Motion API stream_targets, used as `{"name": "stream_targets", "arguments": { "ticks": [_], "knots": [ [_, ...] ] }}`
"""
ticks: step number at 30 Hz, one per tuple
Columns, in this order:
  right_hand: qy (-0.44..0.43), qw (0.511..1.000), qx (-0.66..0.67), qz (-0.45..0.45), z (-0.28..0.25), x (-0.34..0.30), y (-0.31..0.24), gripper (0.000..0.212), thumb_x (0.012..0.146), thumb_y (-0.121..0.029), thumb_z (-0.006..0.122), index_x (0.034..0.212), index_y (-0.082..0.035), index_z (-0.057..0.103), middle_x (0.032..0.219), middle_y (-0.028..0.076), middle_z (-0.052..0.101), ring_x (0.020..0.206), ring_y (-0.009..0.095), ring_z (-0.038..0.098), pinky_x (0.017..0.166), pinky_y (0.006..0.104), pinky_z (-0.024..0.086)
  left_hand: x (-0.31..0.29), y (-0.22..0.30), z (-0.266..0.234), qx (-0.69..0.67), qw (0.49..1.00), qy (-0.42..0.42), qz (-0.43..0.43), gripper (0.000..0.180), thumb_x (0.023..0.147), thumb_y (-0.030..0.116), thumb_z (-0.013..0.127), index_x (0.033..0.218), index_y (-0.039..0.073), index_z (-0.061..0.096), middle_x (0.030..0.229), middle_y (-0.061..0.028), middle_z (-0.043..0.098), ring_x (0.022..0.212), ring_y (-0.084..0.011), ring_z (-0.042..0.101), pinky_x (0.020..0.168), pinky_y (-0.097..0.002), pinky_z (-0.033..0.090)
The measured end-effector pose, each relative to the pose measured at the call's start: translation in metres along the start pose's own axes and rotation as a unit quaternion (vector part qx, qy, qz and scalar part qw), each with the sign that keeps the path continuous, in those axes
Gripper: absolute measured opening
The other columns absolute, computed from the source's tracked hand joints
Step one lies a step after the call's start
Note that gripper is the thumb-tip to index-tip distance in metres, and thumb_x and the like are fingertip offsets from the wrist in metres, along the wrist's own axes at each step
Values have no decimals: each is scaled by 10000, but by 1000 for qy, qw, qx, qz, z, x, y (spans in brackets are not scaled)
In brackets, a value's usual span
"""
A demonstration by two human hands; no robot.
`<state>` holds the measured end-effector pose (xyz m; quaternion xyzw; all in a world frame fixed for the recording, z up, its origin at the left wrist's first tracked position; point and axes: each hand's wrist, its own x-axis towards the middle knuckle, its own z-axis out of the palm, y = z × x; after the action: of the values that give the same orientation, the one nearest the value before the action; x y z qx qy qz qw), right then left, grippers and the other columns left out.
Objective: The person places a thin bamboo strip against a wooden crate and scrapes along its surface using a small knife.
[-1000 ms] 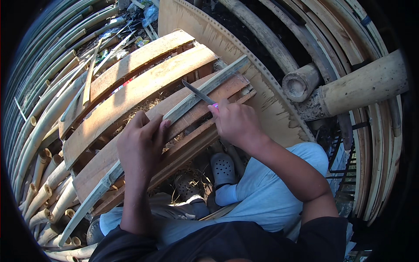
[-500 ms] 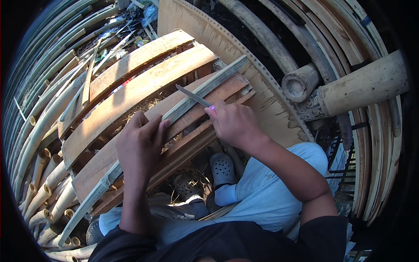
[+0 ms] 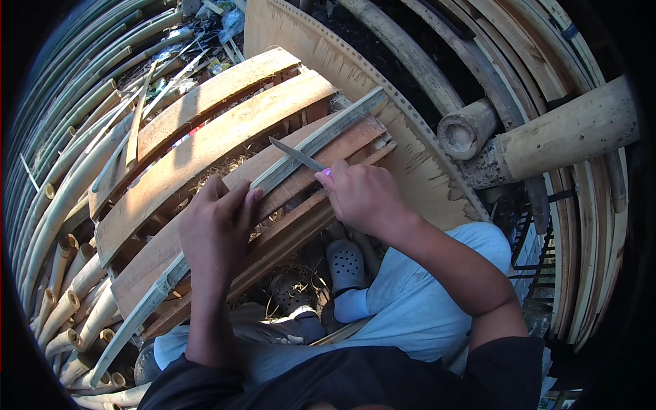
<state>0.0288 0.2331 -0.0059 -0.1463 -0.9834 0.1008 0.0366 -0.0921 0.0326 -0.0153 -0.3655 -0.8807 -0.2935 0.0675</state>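
Note:
A long, pale bamboo strip [image 3: 328, 132] lies slantwise over a slatted wooden pallet [image 3: 225, 143], running from lower left to upper right. My left hand [image 3: 217, 222] is closed around the strip near its middle. In my right hand [image 3: 365, 198] is a small knife [image 3: 297, 153] with a pink handle, most of which my fingers cover. Its blade lies across the strip, tip toward the upper left, to the right of my left hand. Whether the edge bites into the strip I cannot tell.
Bamboo poles [image 3: 82, 280] are heaped along the left. A plywood sheet [image 3: 410, 171] stands behind the pallet. To the right are a thick bamboo pole [image 3: 567, 133] and curved-looking wooden boards [image 3: 581, 253]. My feet, in grey clogs [image 3: 346, 263], are below the pallet.
The knife and my right hand have shifted slightly left along the strip. My left hand keeps its hold, and the whole view has moved a little.

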Motion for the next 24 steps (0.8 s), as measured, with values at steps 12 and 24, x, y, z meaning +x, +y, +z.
{"name": "stream_targets", "arguments": {
  "ticks": [12,24],
  "knots": [
    [59,994,-53,80,-4,11,24,387,1042,-318,503,830,-11,607,622,205,654,609,385,696,544,486,558,-1,1,-3,-2,1000,-8,-1,193,909,319,721,896,126,728,741,-94,507,662,-292,576,604,-423,446],
    [4,999,-33,7,-2,4,5,425,1057,-321,465,807,-16,624,621,197,657,609,373,700,559,475,569,0,-3,0,-4,1000,2,1,192,912,315,718,895,123,732,734,-94,502,655,-284,571,596,-420,441]
  ]
}}
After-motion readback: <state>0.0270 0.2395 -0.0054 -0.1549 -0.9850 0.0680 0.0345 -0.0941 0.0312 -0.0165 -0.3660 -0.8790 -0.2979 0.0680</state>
